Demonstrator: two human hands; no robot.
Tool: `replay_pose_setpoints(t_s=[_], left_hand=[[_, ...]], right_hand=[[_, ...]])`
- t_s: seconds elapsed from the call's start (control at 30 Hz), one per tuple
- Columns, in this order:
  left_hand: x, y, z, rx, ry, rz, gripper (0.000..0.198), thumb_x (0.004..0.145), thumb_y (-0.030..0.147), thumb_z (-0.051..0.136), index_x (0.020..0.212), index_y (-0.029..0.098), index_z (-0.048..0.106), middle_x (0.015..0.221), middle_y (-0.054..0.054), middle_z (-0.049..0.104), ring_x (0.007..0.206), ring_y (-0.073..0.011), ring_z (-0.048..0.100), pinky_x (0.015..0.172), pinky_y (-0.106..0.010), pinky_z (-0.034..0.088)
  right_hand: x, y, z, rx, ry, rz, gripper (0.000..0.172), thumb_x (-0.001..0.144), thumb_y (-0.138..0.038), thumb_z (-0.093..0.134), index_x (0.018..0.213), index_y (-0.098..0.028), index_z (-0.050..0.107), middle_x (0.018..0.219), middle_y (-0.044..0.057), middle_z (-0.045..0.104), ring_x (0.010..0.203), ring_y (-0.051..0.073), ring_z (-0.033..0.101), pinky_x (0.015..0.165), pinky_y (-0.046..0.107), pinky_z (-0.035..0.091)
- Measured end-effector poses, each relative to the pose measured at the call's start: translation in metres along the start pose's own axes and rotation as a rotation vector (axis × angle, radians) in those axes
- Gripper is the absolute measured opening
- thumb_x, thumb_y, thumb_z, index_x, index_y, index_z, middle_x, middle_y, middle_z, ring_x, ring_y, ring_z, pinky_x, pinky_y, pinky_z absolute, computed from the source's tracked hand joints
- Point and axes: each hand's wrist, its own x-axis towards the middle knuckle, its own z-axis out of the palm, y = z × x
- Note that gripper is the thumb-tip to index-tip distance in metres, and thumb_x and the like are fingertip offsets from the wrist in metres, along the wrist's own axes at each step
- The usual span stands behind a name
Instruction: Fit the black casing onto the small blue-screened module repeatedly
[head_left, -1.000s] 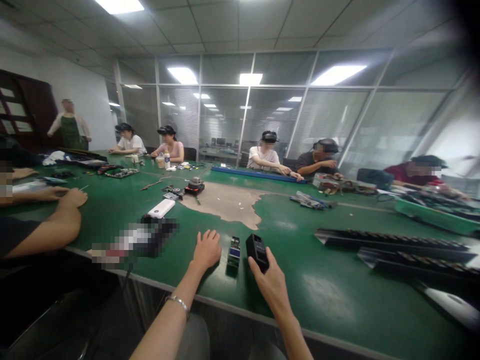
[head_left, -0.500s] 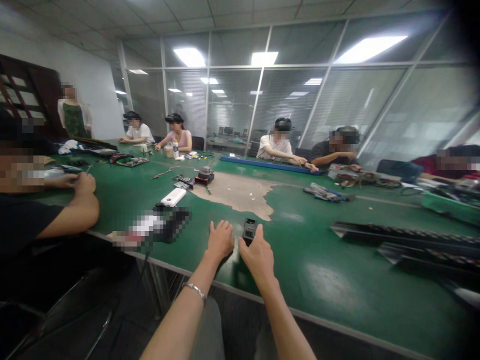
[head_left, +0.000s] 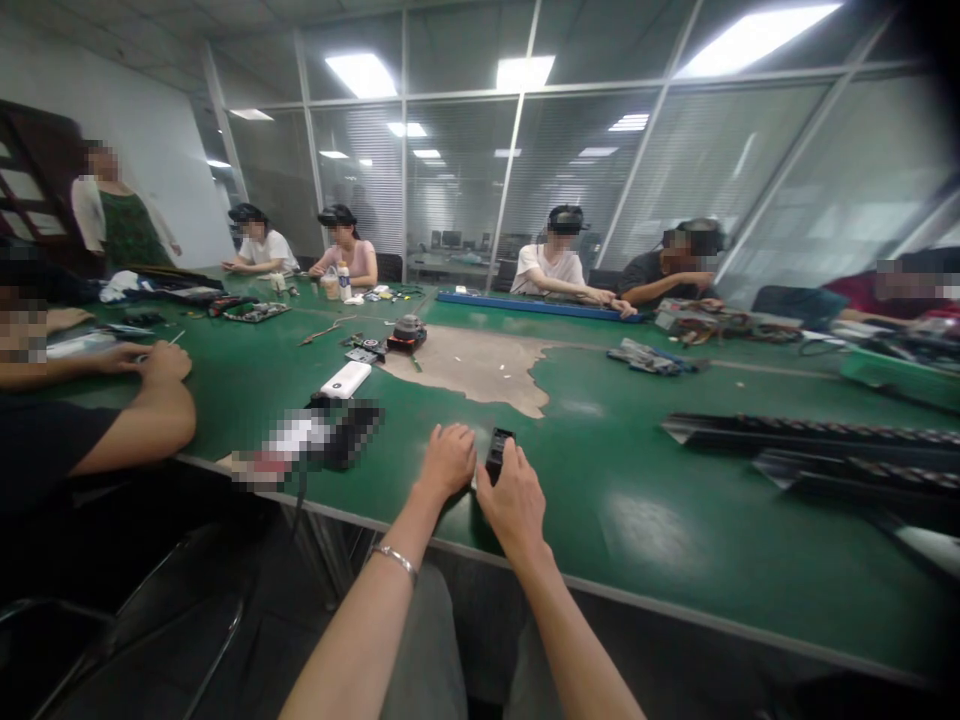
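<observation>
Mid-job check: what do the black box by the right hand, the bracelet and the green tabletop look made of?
The black box looks like matte plastic: dark, no metallic glint, though small in view. The bracelet looks like polished silver-coloured metal, with bright highlights. The green tabletop seems a rubbery mat with satin glare; the tan patch suggests a peeled surface, but that's uncertain.

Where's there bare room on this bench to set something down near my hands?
Bare green mat lies right of your right hand, bordered by the worn tan patch beyond and the long black strips further right. It's crowded left of your left hand, around the white power bank and a blurred object.
</observation>
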Motion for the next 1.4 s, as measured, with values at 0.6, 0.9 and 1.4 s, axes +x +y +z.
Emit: replay_pose_setpoints(t_s=[0.6, 0.9, 1.4], left_hand=[[0.006, 0.002, 0.006, -0.021, 0.036, 0.045, 0.022, 0.091, 0.02, 0.046, 0.105, 0.019, 0.064, 0.111, -0.009, 0.064, 0.11, -0.0218, 0.055, 0.099, -0.037, 0.037], [0.002, 0.005, 0.003, -0.047, 0.053, 0.048, 0.024, 0.089, 0.02, 0.046, 0.105, 0.021, 0.064, 0.114, -0.01, 0.063, 0.113, -0.0229, 0.054, 0.1, -0.038, 0.036], [0.007, -0.013, -0.004, -0.278, -0.309, 0.08, 0.076, 0.072, 0.028, 0.054, 0.145, 0.028, 0.033, 0.152, -0.002, 0.033, 0.141, -0.0265, 0.024, 0.116, -0.05, 0.007]], right_hand=[[-0.002, 0.01, -0.001, 0.09, 0.005, 0.031, 0.069, 0.089, -0.041, 0.045, 0.142, 0.0, 0.029, 0.13, 0.023, 0.054, 0.111, 0.03, 0.057, 0.093, 0.038, 0.042], [0.023, 0.023, -0.045, 0.311, 0.151, 0.053, 0.076, 0.087, -0.052, 0.046, 0.145, -0.005, 0.029, 0.136, 0.022, 0.05, 0.122, 0.029, 0.052, 0.097, 0.039, 0.042], [0.006, 0.131, -0.035, 0.074, 0.027, 0.026, 0.079, 0.081, -0.044, 0.053, 0.144, -0.003, 0.03, 0.138, 0.022, 0.047, 0.125, 0.031, 0.047, 0.103, 0.044, 0.038]])
